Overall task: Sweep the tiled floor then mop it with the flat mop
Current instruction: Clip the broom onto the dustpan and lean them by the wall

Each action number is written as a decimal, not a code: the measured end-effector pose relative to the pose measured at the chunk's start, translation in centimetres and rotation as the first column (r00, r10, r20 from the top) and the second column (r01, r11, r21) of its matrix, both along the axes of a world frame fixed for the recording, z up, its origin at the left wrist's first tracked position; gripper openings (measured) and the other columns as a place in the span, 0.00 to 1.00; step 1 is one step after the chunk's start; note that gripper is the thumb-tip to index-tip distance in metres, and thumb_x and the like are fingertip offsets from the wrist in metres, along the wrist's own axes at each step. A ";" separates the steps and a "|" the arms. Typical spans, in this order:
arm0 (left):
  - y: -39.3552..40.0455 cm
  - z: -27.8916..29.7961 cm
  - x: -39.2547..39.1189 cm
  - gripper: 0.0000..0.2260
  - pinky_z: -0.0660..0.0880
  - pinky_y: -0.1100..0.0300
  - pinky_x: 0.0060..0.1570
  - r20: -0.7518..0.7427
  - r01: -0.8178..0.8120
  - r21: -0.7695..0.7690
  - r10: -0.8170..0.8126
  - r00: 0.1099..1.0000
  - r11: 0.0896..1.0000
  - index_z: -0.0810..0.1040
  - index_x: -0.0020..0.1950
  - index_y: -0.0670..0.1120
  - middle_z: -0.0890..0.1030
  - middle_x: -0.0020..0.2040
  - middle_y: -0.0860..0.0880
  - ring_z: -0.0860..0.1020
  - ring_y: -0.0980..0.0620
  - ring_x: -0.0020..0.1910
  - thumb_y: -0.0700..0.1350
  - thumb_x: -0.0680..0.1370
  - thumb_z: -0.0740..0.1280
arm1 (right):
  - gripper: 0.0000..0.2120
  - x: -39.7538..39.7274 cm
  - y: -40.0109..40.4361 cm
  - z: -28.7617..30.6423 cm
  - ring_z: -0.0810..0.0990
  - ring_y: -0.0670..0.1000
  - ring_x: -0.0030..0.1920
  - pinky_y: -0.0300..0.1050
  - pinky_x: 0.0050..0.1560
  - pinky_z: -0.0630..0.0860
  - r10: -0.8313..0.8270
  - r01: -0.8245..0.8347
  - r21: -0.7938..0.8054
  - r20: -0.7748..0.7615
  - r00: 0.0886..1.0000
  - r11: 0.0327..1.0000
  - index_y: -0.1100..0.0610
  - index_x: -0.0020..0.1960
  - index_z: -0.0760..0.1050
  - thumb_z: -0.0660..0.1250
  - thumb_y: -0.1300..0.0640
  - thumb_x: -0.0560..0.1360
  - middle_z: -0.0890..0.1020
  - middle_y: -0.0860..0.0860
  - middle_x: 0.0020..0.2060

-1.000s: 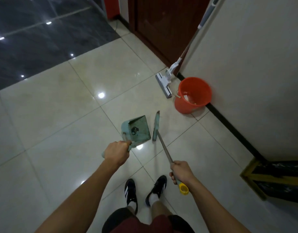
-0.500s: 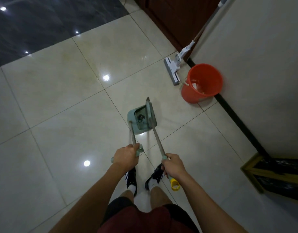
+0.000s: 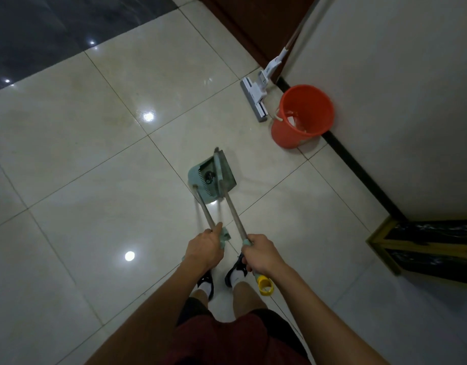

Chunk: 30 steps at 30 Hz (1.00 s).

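Hands (image 3: 204, 248) (image 3: 264, 252) grip thin metal poles of broom (image 3: 221, 164) and scoop-shaped dustpan (image 3: 200, 173).

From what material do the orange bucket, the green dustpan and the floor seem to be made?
Bucket: probably plastic, with a smooth, even orange wall and a dull sheen.
Dustpan: likely moulded plastic, pale green and matte, with moulded comb teeth.
Floor: glazed or polished tile, cream and glossy, with sharp lamp reflections and thin grout lines.

Broom (image 3: 228, 196) head swung left from beside the dustpan (image 3: 210, 177) to lie against its mouth. Right hand (image 3: 261, 252) drew closer to left hand (image 3: 204, 248), bringing the two handles nearly parallel.
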<state>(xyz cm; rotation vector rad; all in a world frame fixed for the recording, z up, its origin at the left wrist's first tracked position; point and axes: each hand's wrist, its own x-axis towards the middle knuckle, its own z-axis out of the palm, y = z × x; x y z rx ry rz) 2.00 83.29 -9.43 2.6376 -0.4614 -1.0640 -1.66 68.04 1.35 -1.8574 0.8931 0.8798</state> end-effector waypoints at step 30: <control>0.2 -1.9 -0.3 0.28 0.80 0.48 0.50 -0.039 0.180 -0.267 -0.197 0.980 0.947 0.67 0.74 0.52 0.56 0.82 0.50 0.80 0.41 0.57 0.38 0.75 0.69 | 0.13 -1.6 3.0 0.9 0.73 0.47 0.33 0.39 0.31 0.70 0.296 -0.295 -0.033 0.033 0.955 0.955 0.61 0.62 0.72 0.58 0.61 0.79 0.72 0.47 0.34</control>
